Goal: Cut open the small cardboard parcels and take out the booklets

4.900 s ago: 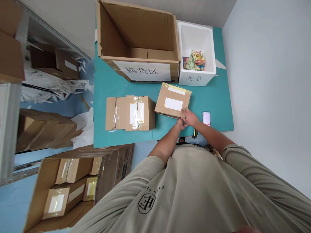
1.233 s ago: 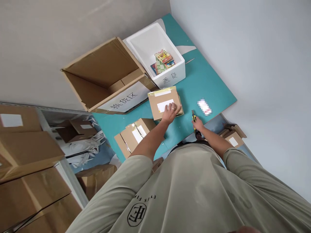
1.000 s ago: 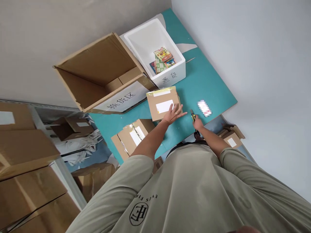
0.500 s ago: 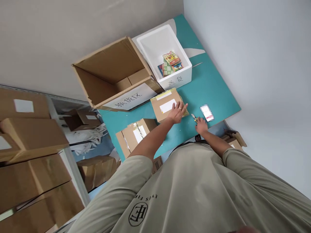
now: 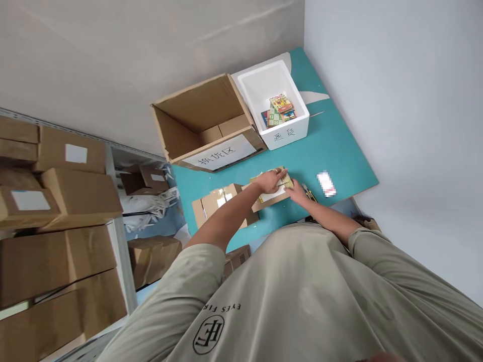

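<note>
A small taped cardboard parcel with a white label stands tilted on its edge on the teal board. My left hand curls over the parcel's upper edge and grips it. Pressed against the parcel's right end is my right hand, its fingers closed on the corner. Just right of that hand a yellow-and-black utility knife lies on the board, with no hand on it. A phone lies a little further right.
A large open carton with a paper sign stands behind, next to a white foam box with colourful packets inside. Two taped parcels sit left of my hands. Shelves of cartons fill the left; more cartons stand on the floor.
The parcel lay flat under my left hand; now it is tipped up on edge. My right hand has left the knife on the board and moved onto the parcel.
</note>
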The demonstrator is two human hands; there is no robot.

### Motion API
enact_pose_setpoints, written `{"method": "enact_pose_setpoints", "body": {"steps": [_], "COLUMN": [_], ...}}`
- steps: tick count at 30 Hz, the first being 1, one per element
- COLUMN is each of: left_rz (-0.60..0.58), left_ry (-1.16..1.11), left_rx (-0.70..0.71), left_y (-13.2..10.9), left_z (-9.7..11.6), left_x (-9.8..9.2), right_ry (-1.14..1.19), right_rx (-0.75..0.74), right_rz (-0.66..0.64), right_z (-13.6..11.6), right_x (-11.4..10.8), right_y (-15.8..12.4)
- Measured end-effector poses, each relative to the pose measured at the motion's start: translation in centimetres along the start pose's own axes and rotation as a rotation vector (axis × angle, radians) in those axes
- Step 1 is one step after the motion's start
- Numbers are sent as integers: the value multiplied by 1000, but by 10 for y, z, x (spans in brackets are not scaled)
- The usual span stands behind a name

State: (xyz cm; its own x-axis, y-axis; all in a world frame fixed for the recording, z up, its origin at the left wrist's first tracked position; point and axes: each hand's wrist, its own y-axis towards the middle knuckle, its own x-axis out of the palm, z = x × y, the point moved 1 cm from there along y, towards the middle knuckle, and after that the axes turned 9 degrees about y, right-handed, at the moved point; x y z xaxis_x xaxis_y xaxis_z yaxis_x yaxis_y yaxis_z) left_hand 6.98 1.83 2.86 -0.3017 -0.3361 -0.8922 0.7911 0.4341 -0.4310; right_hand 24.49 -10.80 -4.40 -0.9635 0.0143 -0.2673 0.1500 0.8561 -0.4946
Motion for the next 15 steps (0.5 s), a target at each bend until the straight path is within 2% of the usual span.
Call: {"method": "enact_pose_setpoints", "body": {"steps": [3, 6, 11, 15], "left_rz": [12, 56, 49, 27], "left_ry": [7, 18, 35, 8], "left_rx": [-32, -111, -293, -319], "left_y": [-10, -9, 12, 22], "left_z": [10, 27, 49, 54], "left_x": [6, 11, 8, 1], "right_ry": [53, 118, 42, -72], "right_rx": [106, 161, 122, 78], "right_rz": [-7, 5, 14, 49], "right_z": [-5, -9, -12, -12], "right_x": [5, 7, 3, 3], "right_y": [-5, -7, -2, 0]}}
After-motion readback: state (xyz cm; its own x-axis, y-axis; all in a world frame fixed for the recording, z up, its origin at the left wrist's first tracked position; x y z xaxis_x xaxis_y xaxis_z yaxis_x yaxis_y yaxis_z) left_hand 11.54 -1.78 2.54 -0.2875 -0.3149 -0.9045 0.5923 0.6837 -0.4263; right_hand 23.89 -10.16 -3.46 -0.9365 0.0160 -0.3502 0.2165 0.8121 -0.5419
